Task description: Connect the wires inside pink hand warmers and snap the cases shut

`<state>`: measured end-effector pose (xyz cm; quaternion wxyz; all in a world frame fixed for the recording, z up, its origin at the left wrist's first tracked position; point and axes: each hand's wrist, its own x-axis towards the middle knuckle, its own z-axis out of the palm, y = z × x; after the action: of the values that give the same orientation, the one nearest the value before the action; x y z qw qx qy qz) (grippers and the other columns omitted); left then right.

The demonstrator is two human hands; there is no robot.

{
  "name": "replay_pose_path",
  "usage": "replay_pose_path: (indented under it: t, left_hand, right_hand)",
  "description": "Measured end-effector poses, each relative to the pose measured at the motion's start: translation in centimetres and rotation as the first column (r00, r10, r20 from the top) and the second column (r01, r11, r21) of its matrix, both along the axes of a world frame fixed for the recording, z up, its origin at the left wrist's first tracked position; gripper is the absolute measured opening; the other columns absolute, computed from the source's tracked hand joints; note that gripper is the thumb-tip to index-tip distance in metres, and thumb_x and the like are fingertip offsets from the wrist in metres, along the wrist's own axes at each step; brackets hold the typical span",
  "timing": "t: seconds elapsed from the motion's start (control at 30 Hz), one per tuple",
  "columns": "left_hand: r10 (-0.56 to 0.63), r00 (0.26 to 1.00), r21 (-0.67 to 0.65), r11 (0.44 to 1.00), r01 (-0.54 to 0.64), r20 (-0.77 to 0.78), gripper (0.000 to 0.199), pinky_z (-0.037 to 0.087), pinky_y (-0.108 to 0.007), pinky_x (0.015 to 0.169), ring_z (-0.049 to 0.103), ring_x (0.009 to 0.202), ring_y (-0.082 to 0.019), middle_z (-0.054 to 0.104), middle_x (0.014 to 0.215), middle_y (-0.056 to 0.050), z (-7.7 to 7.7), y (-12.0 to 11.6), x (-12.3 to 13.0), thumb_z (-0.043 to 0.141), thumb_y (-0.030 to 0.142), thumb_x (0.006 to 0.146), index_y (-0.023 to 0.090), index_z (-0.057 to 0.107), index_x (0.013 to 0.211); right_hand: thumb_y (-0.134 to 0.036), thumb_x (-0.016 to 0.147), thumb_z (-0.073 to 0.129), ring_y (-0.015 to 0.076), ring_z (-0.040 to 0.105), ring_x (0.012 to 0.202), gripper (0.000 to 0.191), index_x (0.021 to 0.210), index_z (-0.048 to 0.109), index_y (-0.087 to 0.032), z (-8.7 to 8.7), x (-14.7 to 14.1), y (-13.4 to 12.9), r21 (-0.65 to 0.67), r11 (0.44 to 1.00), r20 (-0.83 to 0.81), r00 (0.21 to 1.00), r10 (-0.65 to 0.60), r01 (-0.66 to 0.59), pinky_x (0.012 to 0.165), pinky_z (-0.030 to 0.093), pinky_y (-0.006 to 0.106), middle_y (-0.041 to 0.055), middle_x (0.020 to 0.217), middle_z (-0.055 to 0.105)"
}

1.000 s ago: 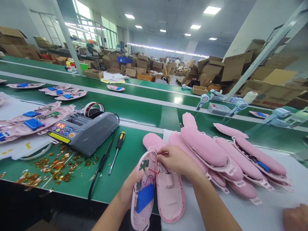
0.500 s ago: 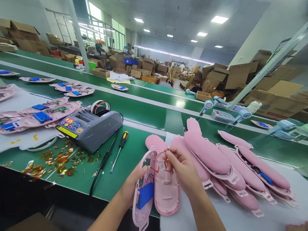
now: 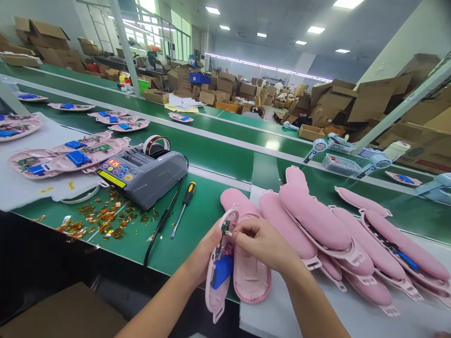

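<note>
1. The right hand (image 3: pixel 266 244) is narrowed to a pinch, thumb and forefinger together on a small white plug (image 3: pixel 229 233) beside the green circuit board (image 3: pixel 225 228).
2. The left hand (image 3: pixel 204 256) grips a pink half-shell (image 3: pixel 213 300) along its outer side, keeping it tilted with its hollow turned toward the other hand.
3. That half-shell is in front of the person at the near edge of the green bench (image 3: pixel 197 234); its lower end reaches past that edge. The circuit board sits in its upper part and a blue block (image 3: pixel 221 272) lower down.
4. A second half-shell (image 3: pixel 252 286) lies hollow side up just beside it, partly under the right hand.
5. To the right, pink shells (image 3: pixel 317 216) lie heaped over a white sheet (image 3: pixel 292 312).
6. To the left are a yellow-and-black screwdriver (image 3: pixel 185 202), a black cable (image 3: pixel 160 229), a grey tape dispenser (image 3: pixel 151 177) and scattered amber film scraps (image 3: pixel 107 218).
</note>
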<state>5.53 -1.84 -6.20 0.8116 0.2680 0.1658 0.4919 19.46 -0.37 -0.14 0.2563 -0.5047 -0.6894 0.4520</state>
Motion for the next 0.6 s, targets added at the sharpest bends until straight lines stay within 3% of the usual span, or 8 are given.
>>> replay_pose_path:
  t: [0.37, 0.6]
  left_hand:
    - [0.049, 0.996, 0.084, 0.996, -0.042, -0.076, 0.067, 0.041, -0.037, 0.099, 0.058, 0.114, -0.029, 0.071, 0.108, -0.009, -0.5, 0.33, 0.22, 0.067, 0.056, 0.074, 0.021, 0.055, 0.13]
    - [0.047, 0.997, 0.05, 0.998, -0.045, -0.053, 0.066, 0.042, -0.037, 0.099, 0.056, 0.117, -0.03, 0.068, 0.115, -0.01, -0.35, 0.37, 0.13, 0.066, 0.056, 0.074, 0.022, 0.056, 0.13]
  right_hand:
    - [-0.013, 0.07, 0.043, 0.0095, 0.044, 0.058, 0.018, 0.053, 0.048, -0.019, -0.28, -0.09, 0.4, 0.015, 1.0, 0.034, 0.999, 0.017, -0.017, 0.053, 0.034, 0.021, -0.0039, 0.058, 0.05]
    - [-0.013, 0.07, 0.043, 0.0097, 0.046, 0.056, 0.018, 0.053, 0.048, -0.018, -0.05, -0.04, 0.62, 0.001, 1.0, 0.057, 0.998, 0.028, -0.028, 0.053, 0.033, 0.021, -0.004, 0.057, 0.052]
